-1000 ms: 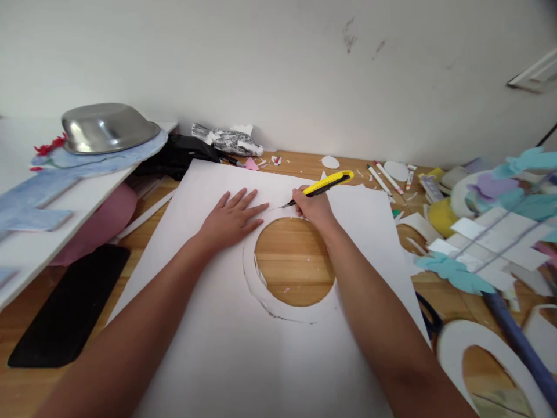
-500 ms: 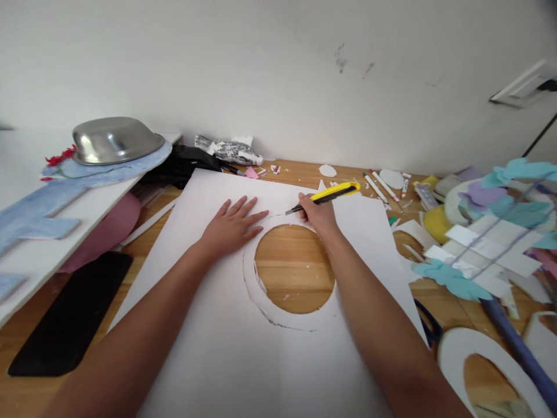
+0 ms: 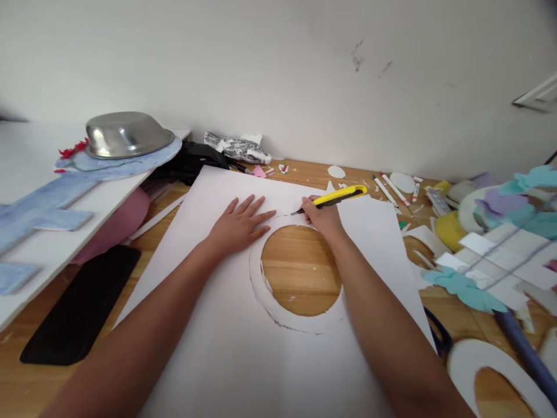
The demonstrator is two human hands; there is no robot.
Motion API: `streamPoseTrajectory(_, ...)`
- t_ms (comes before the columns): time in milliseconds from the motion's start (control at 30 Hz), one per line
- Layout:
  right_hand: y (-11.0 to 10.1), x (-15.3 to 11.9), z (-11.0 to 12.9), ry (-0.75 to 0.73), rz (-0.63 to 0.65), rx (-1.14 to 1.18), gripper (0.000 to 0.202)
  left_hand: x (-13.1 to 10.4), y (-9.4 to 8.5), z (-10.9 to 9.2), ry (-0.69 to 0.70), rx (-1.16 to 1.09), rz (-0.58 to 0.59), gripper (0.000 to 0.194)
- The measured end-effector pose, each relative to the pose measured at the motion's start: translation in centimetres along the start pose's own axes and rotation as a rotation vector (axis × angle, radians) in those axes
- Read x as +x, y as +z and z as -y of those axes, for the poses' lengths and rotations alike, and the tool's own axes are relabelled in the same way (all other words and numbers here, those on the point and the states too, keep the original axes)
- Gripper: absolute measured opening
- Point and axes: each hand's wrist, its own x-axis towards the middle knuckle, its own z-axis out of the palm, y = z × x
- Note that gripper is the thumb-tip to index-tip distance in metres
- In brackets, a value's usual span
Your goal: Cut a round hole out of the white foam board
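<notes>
A large white board point(image 3: 209, 342) lies on the wooden table, with a round hole through it that bares the wood. Around part of the hole runs a rough dark outline, a cut or drawn line. My left hand point(image 3: 239, 226) rests flat on the board at the hole's upper left, fingers spread. In my right hand point(image 3: 322, 218) is a yellow and black utility knife point(image 3: 337, 197), held like a pen. Its blade tip touches the board at the line just above the hole. My right forearm hides part of the hole's right side.
At the left, a steel bowl point(image 3: 128, 135) sits upside down on a blue-painted cutout on a white shelf point(image 3: 39, 281). A black slab point(image 3: 82, 307) lies below. Markers point(image 3: 395, 189), paper scraps and a white ring point(image 3: 461, 360) lie to the right, beside teal paper flowers point(image 3: 467, 287).
The knife tip has moved slightly right along the line above the hole. The line behind it looks longer. The whole view has shifted a little; my left hand stays flat.
</notes>
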Motion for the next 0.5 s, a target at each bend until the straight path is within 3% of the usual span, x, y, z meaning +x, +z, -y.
streamPoseTrajectory(300, -0.7, 0.1, -0.5, 0.044, -0.024, -0.011, 0.031, 0.0, -0.1, 0.0, -0.010, -0.012, 0.007, 0.053)
streamPoseTrajectory(500, -0.6, 0.1, 0.3, 0.011, 0.040, -0.061, 0.028, 0.0, 0.1, 0.1, 0.003, -0.013, -0.009, 0.053)
